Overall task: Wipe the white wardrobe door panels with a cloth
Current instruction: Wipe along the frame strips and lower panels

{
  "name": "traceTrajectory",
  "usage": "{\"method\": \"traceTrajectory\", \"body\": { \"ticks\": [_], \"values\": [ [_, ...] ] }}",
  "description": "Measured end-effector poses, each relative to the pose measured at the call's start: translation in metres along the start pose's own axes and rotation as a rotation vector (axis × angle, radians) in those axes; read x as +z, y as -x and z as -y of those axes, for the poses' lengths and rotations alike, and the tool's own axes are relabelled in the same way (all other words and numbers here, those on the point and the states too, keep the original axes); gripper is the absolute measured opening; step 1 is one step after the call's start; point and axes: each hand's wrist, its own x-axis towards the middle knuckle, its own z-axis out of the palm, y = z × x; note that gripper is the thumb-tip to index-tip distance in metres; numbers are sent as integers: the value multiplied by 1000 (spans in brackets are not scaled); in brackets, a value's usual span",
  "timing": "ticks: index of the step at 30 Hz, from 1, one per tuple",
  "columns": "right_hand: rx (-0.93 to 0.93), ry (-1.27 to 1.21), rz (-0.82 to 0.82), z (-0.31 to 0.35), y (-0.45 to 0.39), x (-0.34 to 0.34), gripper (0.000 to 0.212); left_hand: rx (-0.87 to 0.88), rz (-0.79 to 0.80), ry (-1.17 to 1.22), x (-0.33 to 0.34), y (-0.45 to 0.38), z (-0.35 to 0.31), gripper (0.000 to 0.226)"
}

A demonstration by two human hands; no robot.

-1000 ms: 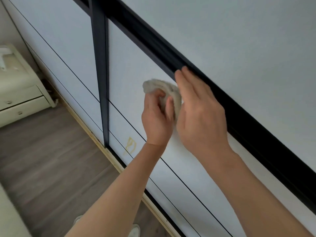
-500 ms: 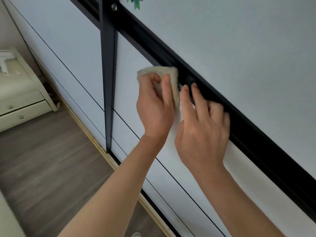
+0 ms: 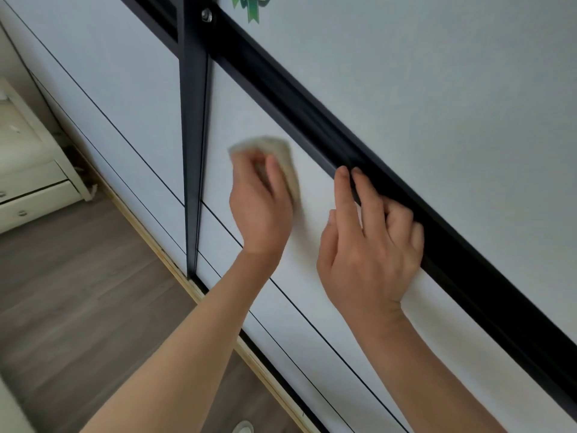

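Note:
A white wardrobe door panel (image 3: 249,107) fills the middle of the head view, framed by a black vertical bar (image 3: 193,145) and a black slanted rail (image 3: 390,195). My left hand (image 3: 260,207) presses a small cream cloth (image 3: 282,154) flat against the panel; the cloth is blurred. To its right, my right hand (image 3: 371,245) rests on the panel with its fingers apart, fingertips touching the black rail. It holds nothing.
A cream bedside cabinet (image 3: 28,182) with drawers stands at the left. Grey wood floor (image 3: 78,292) runs below the wardrobe's wooden base strip (image 3: 175,260). A green sticker (image 3: 249,6) sits on the upper panel. Thin black lines divide the lower panels.
My left hand and the cloth have slid left and down, away from the black rail. A gap has opened between the two hands. The view has tilted slightly upward.

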Motion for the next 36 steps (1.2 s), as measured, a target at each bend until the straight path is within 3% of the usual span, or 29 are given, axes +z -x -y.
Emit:
{"method": "traceTrajectory", "body": {
  "ticks": [2,4,9,11,13,16,19,22,26,28,30,34,36],
  "values": [
    [27,-19,12,1,-1,-2,40,142,-17,37,0,-13,-15,19],
    [61,-46,17,2,-1,-3,37,113,-22,29,1,-14,12,26],
    [83,-2,-44,4,-2,4,43,-512,205,-220,-12,17,124,24],
    [76,29,-63,5,0,5,42,-579,226,-227,-13,19,124,23],
    [81,42,-66,5,-1,5,41,-383,131,-138,-9,5,82,16],
    [84,9,-53,5,-3,4,42,120,-90,39,-3,-38,5,17],
    [96,-34,-15,6,-1,1,43,409,-165,-6,-2,-76,6,27],
    [107,-15,-34,5,-2,5,43,294,-85,-160,-6,-77,73,34],
    [75,21,-63,5,-2,9,43,-202,107,-348,-11,-43,150,34],
    [76,18,-51,5,-2,6,44,-330,134,-367,-15,-33,148,34],
    [89,6,-42,6,-3,3,46,-233,69,-226,-13,-36,113,29],
    [106,-74,-18,7,-5,-3,49,311,-108,17,-10,-46,-6,20],
    [87,-103,1,4,-2,-8,50,418,-141,49,-4,-44,-15,19]
  ]
}}
